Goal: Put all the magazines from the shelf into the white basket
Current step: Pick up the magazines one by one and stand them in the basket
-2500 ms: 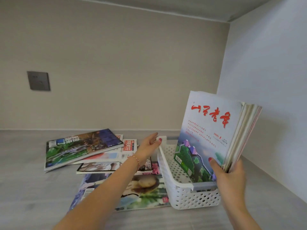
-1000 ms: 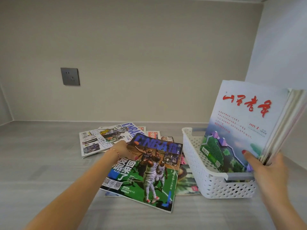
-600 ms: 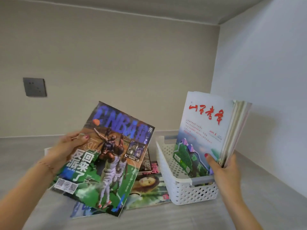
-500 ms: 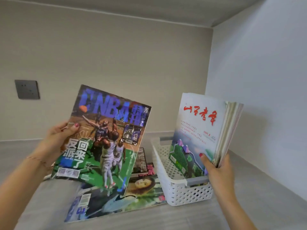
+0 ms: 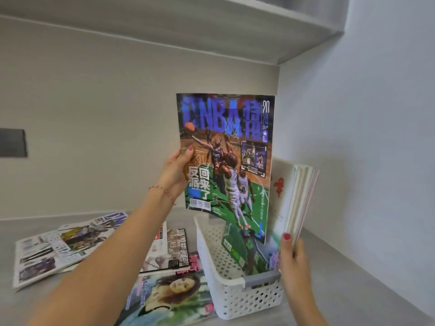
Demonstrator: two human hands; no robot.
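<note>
My left hand [image 5: 175, 174] grips an NBA basketball magazine [image 5: 229, 161] by its left edge and holds it upright above the white basket [image 5: 221, 288]. My right hand [image 5: 292, 252] holds a stack of magazines [image 5: 293, 201] standing on end in the basket's right side, leaning right. The NBA magazine's lower corner hangs just above the basket opening and covers most of the stack's front cover. Several more magazines lie flat on the grey shelf: a basketball one [image 5: 58, 248] at left, a small dark-titled one [image 5: 175, 250], and one with a woman's face [image 5: 169, 300] in front.
The basket has perforated walls and a grey handle [image 5: 261, 278] at its near end. A white side wall [image 5: 376, 161] rises just right of the basket. Another shelf board [image 5: 211, 27] runs overhead. A dark wall plate [image 5: 11, 143] sits on the back wall at left.
My left hand picked the NBA magazine off the pile, lifted it and carried it right, over the basket. My right hand kept the standing stack tilted right.
</note>
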